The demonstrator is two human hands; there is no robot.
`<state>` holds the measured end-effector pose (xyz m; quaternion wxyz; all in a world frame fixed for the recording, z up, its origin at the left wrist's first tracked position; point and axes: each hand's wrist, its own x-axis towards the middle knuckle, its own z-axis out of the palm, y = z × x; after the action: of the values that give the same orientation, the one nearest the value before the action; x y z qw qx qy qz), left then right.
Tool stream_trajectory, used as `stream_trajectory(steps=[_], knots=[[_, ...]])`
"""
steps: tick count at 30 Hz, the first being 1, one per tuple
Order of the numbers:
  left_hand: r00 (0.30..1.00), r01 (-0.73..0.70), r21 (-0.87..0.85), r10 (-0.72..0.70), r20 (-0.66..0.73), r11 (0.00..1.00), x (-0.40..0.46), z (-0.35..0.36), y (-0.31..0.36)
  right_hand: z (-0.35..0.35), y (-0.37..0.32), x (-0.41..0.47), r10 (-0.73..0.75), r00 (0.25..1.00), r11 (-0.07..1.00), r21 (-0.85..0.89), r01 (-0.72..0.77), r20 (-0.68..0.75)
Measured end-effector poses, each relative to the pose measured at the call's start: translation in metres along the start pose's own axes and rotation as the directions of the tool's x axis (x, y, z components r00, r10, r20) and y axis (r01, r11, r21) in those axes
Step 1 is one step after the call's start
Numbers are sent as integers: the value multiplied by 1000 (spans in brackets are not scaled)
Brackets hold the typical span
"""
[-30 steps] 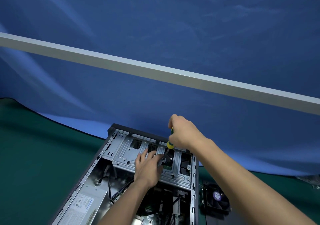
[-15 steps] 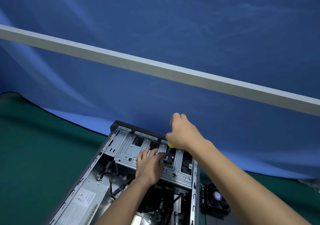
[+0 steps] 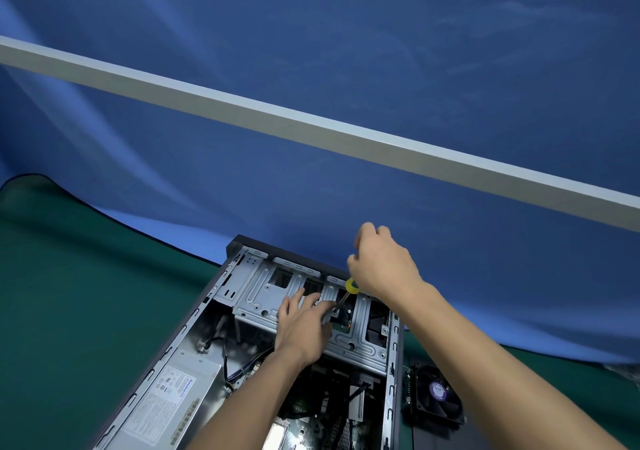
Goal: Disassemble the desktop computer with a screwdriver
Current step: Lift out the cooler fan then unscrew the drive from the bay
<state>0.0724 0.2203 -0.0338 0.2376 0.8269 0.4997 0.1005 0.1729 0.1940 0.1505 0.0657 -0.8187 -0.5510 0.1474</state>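
An open desktop computer case point(image 3: 394, 373) lies on its side on a green mat. My right hand point(image 3: 382, 262) grips a yellow-and-green screwdriver point(image 3: 348, 290) from above; its shaft slants down to the silver drive cage point(image 3: 353, 342). My left hand point(image 3: 303, 325) rests on that cage, its fingers reaching to the screwdriver's tip. Whether they pinch anything there is hidden. The handle's upper part is hidden inside my right fist.
A silver power supply point(image 3: 169, 401) sits in the case's near-left corner, with cables point(image 3: 239, 370) beside it. A removed black fan point(image 3: 436, 394) lies on the green mat point(image 3: 86, 294) right of the case. A blue cloth point(image 3: 311, 69) and a grey bar point(image 3: 311, 127) stand behind.
My right hand has shifted slightly on the screwdriver handle, showing more of its yellow collar. The left hand stays on the drive cage. The view has tilted a little.
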Motion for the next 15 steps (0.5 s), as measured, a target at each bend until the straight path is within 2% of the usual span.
stream_trajectory(steps=[3,5,8,12,15], knots=[[1000,1,7,-1,0,1000,0,1,-1,1,1,0,7,1000,1000,-2,-7,4],[1000,15,5,-15,-1,1000,1,1,0,2,3,-1,17,998,998,-67,-21,-60],[1000,15,1,-15,-1,1000,1,1,0,7,5,-3,-38,991,997,-72,29,-132],[1000,5,1,-5,-5,1000,1,2,-1,2,6,-2,-13,999,1000,-19,13,-35],[1000,21,-18,-21,-10,1000,0,2,-1,2,9,-1,18,998,997,-69,-22,-61]])
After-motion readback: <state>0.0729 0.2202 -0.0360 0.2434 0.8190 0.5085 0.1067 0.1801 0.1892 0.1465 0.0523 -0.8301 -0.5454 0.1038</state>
